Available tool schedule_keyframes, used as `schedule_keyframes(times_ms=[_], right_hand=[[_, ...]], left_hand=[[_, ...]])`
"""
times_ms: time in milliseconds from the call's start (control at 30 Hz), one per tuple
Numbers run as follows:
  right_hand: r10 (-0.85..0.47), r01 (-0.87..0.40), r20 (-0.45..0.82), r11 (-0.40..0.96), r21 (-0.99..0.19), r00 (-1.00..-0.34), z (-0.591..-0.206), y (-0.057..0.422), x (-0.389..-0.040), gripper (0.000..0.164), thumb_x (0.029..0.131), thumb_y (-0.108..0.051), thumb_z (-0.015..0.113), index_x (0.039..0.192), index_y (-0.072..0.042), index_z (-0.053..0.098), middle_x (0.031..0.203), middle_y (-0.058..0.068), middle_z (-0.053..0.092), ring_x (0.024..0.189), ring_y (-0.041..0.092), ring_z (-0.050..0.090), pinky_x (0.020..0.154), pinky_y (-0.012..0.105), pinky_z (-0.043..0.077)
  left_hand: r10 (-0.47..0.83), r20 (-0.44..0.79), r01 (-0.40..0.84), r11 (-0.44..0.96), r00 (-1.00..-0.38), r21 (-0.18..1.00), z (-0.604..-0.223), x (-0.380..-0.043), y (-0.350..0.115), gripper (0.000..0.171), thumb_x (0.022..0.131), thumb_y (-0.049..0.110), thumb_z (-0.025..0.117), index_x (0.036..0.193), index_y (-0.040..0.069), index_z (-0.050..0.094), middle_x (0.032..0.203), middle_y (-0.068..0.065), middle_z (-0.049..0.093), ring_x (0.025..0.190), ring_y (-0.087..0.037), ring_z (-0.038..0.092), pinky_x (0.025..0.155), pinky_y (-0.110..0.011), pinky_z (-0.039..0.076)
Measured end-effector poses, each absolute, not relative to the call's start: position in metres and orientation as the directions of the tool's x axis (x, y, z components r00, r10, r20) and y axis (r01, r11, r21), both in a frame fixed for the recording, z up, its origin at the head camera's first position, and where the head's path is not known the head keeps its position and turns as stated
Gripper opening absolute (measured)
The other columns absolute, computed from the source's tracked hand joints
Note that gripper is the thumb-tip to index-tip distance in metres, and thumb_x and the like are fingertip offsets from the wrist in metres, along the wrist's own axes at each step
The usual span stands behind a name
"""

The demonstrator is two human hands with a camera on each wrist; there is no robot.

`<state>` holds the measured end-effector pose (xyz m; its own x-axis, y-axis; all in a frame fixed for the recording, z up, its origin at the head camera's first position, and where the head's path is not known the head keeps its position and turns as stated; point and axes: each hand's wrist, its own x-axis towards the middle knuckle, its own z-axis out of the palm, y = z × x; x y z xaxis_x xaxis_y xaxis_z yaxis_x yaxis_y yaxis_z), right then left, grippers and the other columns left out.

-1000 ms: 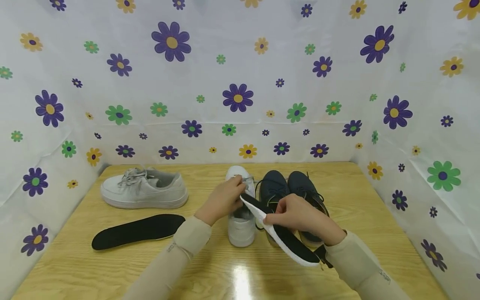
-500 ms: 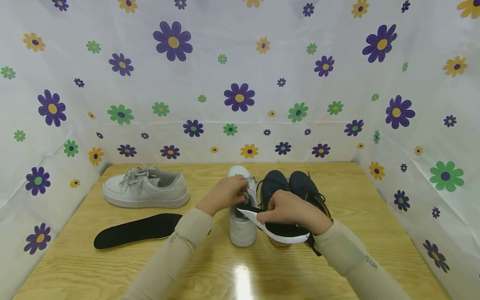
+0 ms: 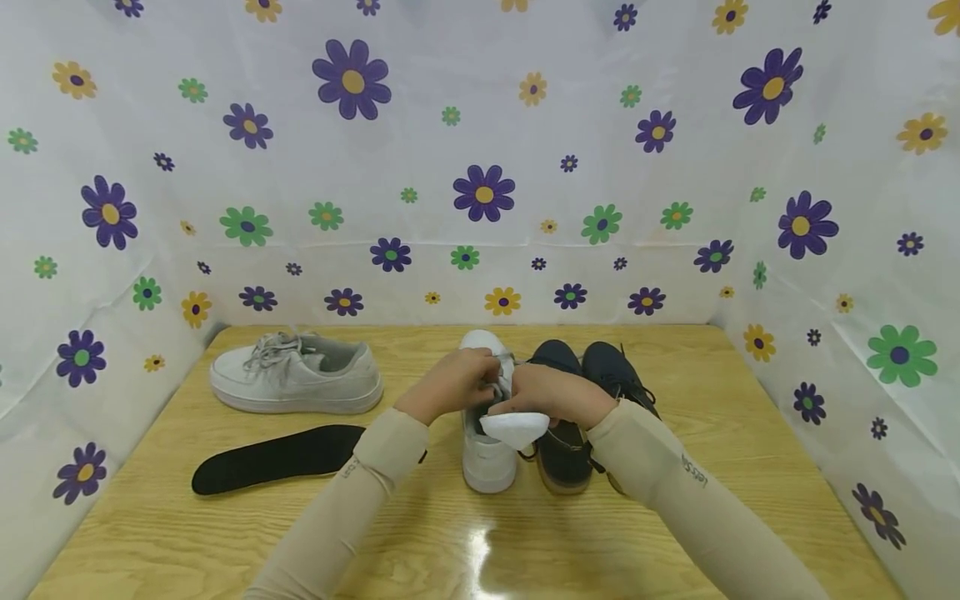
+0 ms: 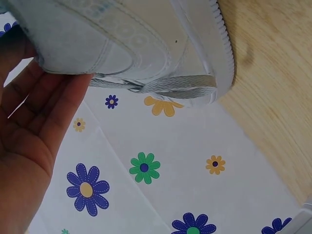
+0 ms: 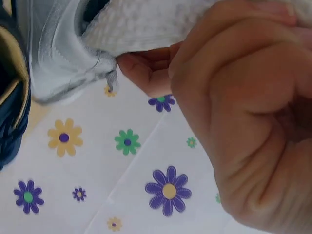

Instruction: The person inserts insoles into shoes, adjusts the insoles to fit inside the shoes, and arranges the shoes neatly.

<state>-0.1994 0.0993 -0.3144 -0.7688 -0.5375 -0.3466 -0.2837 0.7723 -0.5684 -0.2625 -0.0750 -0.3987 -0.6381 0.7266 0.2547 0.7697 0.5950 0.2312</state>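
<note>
My left hand [image 3: 452, 385] pinches the tongue area of a white sneaker [image 3: 489, 468], which stands with its heel towards me. In the left wrist view, its fingers curl at the edge of the sneaker [image 4: 122, 44] just above the laces [image 4: 180, 87]. From the right, my right hand [image 3: 561, 392] grips an insole [image 3: 516, 428] with a white underside, its front end over the sneaker's opening. The insole [image 5: 151, 24] appears textured and pale in the right wrist view, with the right hand [image 5: 248, 107] bent round it. Its far end is hidden by the hands.
A black insole [image 3: 273, 460] lies on the wooden table [image 3: 390, 533] at left. Behind it a second white sneaker [image 3: 300, 377] stands sideways. Two navy shoes [image 3: 564, 462] are close at the right, partly under my right arm. Flowered cloth [image 3: 420, 150] encloses the back and sides.
My right hand has moved left and forward, bringing the insole to the white sneaker's opening and turning its end towards me. My left hand stays at the tongue.
</note>
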Motion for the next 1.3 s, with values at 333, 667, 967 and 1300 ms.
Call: schedule_keyframes(times_ms=[333,667,967,1300], right_hand=[[-0.501,-0.280,-0.379,0.817,-0.505,-0.778,-0.317,0.086,-0.206,0.047,0.096,-0.028,0.057,0.053,-0.014,0.045,0.043,-0.004,0.037,0.035,0.007,0.035,0.038,0.019,0.030],[-0.505,-0.251,-0.340,0.780,-0.574,-0.793,-0.326,0.079,-0.210,0.031,0.099,-0.031,0.053,0.092,-0.002,0.064,0.065,0.001,0.053,0.044,0.011,0.044,0.043,0.022,0.038],[-0.461,-0.262,-0.319,0.821,-0.507,-0.828,-0.325,0.070,-0.210,0.033,0.099,-0.029,0.054,0.079,-0.004,0.061,0.068,0.004,0.058,0.042,0.011,0.045,0.042,0.022,0.039],[-0.701,-0.343,-0.181,0.536,-0.772,-0.690,-0.381,0.099,-0.250,0.020,0.093,-0.020,0.061,0.073,-0.014,0.059,0.064,-0.001,0.052,0.048,0.013,0.045,0.044,0.028,0.042]], left_hand=[[0.729,0.269,0.776,0.572,-0.629,0.265,-0.397,-0.262,-0.075,0.017,0.082,0.002,0.071,0.075,0.010,0.057,0.074,0.002,0.050,0.063,-0.010,0.042,0.058,-0.023,0.037],[0.732,0.236,0.769,0.593,-0.639,0.241,-0.397,-0.265,-0.074,0.015,0.087,0.005,0.067,0.076,0.010,0.058,0.074,0.001,0.052,0.062,-0.011,0.041,0.059,-0.024,0.036],[0.718,0.236,0.752,0.587,-0.655,0.301,-0.394,-0.264,-0.077,0.010,0.090,0.002,0.064,0.082,0.008,0.062,0.081,-0.001,0.061,0.069,-0.013,0.049,0.065,-0.027,0.041],[0.744,0.265,0.787,0.546,-0.613,0.287,-0.397,-0.265,-0.079,0.022,0.083,0.003,0.073,0.072,0.011,0.055,0.073,0.002,0.051,0.064,-0.011,0.041,0.060,-0.024,0.036]])
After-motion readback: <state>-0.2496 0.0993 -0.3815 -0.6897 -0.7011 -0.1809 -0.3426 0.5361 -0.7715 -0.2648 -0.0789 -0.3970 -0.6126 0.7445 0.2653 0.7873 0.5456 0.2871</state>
